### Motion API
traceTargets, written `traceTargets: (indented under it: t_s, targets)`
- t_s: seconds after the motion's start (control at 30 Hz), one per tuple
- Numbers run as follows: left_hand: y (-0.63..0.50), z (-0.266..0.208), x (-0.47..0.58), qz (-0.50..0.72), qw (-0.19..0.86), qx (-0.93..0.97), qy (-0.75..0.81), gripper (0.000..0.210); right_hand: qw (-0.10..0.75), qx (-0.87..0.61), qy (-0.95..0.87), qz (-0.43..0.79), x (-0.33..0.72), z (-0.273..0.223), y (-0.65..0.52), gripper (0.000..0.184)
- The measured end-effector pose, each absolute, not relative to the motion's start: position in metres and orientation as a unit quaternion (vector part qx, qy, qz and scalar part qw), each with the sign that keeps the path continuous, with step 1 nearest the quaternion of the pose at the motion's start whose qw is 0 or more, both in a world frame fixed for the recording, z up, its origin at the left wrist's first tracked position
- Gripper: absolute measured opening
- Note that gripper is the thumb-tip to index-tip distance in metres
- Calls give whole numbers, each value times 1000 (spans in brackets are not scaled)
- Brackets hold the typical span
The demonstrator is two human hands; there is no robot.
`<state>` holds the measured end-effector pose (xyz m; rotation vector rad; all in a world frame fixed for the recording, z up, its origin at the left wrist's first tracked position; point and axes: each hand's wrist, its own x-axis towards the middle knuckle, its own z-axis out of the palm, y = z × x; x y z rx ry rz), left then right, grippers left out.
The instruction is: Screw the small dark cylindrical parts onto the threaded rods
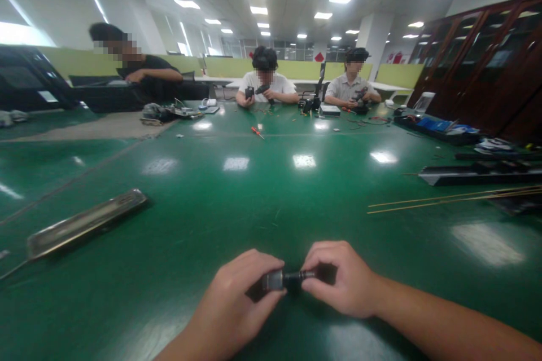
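Observation:
Low over the green table [237, 220], both my hands are on one small dark part [292, 277], too blurred for me to tell its kind. It has a wider greyish block at its left end and a narrow black stem toward the right. My left hand [237, 293] is closed, thumb and fingers pinching the wide block. With thumb and forefinger, my right hand [342, 279] grips the thin end. The part lies roughly level between the two hands, and its ends are partly covered by my fingertips.
A long metal-edged tray-like piece [88, 223] lies at left. Thin rods [427, 202] and a dark rail [478, 174] are at right. Farther off lies a red screwdriver [257, 132]. Several people sit across the table, among small devices, one with a drill-like tool.

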<state>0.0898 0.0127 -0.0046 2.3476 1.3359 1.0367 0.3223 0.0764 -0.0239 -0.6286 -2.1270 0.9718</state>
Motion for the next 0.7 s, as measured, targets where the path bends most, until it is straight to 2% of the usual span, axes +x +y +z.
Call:
traceTargets:
  t_s: [0.7]
  targets:
    - [11, -5, 85, 365, 106, 802, 461, 27, 367, -253, -816, 369, 323, -22, 76, 3]
